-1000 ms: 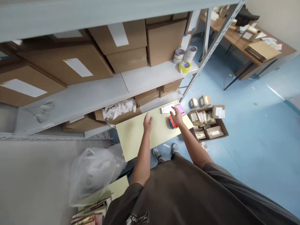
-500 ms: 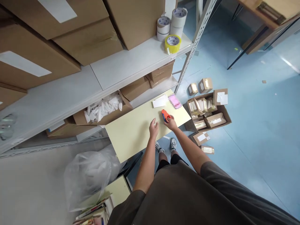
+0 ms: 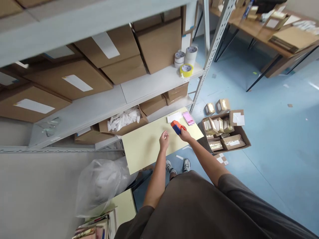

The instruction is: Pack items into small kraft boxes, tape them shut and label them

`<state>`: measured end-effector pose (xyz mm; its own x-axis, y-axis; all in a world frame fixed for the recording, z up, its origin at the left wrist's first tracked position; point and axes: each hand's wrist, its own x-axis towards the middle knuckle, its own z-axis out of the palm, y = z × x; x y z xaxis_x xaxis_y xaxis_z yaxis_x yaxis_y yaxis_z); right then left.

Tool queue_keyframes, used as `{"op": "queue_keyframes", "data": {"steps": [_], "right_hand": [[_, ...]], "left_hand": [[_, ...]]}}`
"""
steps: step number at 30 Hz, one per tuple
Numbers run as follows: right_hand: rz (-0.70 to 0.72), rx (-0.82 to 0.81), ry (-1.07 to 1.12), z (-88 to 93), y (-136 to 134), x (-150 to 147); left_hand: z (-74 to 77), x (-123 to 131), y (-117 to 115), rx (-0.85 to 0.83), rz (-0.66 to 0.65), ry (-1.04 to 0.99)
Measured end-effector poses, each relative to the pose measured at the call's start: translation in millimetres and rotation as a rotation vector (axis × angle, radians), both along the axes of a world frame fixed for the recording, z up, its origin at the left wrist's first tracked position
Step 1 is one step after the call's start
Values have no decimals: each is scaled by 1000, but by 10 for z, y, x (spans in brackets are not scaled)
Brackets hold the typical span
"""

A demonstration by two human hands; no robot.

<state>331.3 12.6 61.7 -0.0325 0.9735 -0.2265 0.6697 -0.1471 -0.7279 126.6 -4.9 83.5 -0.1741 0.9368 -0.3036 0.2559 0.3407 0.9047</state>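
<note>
Tool in orange and blue (image 3: 175,127) sits in the right hand (image 3: 184,135), whose fingers close around its near right end; its other end points to the far left. It is over the right half of a pale yellow table (image 3: 138,149), and whether it touches the surface is hard to tell. Just left of it, the left hand (image 3: 163,141) is half open, its fingers loosely curled, with nothing visible in its hold.

Beyond the tool, on the table's far right part, white paper (image 3: 173,117) lies beside a pink item (image 3: 188,118) blurred into blocks. Past the table's far edge, a carton (image 3: 136,126) holds crumpled white material. On the shelf (image 3: 147,86) above, a yellow tape roll (image 3: 186,70) sits near the right end. To the right on the floor, an open box (image 3: 246,140) contains smaller packages.
</note>
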Motion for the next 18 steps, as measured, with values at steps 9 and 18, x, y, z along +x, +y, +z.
{"op": "queue_keyframes", "data": {"steps": [9,18], "right_hand": [[187,237,29,1296,-3,215],[388,336,76,1997,115,-13]], "left_hand": [[1007,-429,637,106,-302,-280],[1549,-928,726,203,-528,-439]]}}
